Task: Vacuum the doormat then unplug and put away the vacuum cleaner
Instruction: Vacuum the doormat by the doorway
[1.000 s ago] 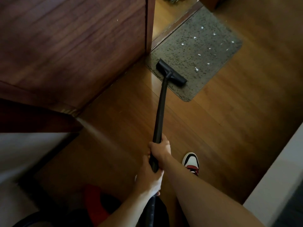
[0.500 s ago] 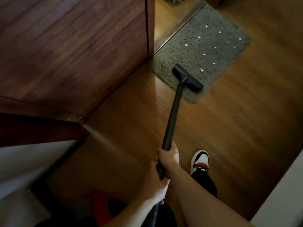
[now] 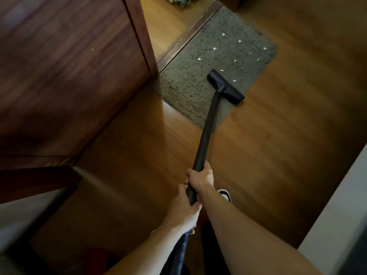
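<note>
A grey speckled doormat [image 3: 200,84] lies on the wooden floor by the doorway, with several small white scraps [image 3: 214,49] scattered over its far half. The black vacuum nozzle [image 3: 225,86] rests on the mat's near right part, its right end at the mat's edge. A black wand [image 3: 206,132] runs from the nozzle down to my hands. My right hand [image 3: 201,178] grips the wand higher up. My left hand [image 3: 183,212] grips it just below, where the ribbed hose [image 3: 179,253] starts. The vacuum's body is hidden in shadow at bottom left.
A dark wooden door [image 3: 69,66] stands open on the left, its edge by the mat's near-left corner. A metal threshold strip [image 3: 188,36] borders the mat's far side. My shoe [image 3: 225,195] shows beside my right forearm. A white wall or furniture edge [image 3: 341,205] runs along the right.
The nozzle has slid to the right along the mat's near part, from its left corner toward the right edge. Both hands kept their grip on the wand.
</note>
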Demonstrator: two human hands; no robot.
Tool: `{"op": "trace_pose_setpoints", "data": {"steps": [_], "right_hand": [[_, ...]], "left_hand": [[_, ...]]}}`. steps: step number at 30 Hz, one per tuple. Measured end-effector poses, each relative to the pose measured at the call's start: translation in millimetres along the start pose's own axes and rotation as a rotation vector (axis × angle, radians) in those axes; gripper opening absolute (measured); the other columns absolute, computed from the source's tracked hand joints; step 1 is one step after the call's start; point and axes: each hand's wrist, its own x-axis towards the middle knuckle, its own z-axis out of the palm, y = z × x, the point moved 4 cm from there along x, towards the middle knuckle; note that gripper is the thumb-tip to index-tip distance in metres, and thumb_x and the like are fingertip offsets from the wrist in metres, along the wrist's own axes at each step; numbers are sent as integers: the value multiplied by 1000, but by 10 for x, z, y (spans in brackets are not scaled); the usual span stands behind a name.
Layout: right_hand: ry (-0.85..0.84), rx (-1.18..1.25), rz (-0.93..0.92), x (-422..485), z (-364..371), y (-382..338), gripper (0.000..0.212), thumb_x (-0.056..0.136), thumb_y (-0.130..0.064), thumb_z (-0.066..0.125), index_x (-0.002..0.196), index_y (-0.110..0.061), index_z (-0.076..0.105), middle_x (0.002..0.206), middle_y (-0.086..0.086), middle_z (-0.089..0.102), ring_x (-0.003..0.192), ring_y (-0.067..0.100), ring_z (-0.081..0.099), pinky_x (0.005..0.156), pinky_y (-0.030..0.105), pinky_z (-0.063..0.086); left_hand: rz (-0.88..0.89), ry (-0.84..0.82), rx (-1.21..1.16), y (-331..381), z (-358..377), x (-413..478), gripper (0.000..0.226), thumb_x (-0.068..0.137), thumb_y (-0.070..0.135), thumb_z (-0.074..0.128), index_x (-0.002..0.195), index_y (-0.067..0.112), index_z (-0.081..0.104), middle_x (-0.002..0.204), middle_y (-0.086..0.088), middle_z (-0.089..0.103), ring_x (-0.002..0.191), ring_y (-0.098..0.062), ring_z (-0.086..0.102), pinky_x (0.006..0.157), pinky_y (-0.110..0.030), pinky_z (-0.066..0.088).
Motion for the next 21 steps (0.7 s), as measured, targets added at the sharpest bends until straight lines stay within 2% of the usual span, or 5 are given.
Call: {"op": "trace_pose_setpoints", "data": {"steps": [10,14,21], "right_hand": [[10,-76,-33,302,-498,-438,42,92,-6,62,128,-22,46,87,12,62,48,15,58,55,33,56],[13,-96,-33,330,-534,-413,45,92,-7,63,130,-22,45,90,11,63,46,13,58,54,31,55],[21,-108,-40,216,-436,-290,54,92,-8,63,140,-22,40,94,11,64,43,10,58,51,28,53]], "left_hand": [[18,12,-47,545,338,250,26,96,32,58,110,25,36,78,-7,62,42,-15,56,45,-33,56],[12,9,-42,552,408,255,26,97,30,56,111,27,35,80,-8,63,43,-17,57,47,-37,57],[3,2,-66,371,355,183,27,97,27,57,113,25,36,84,-11,64,41,-16,57,43,-29,52]]}}
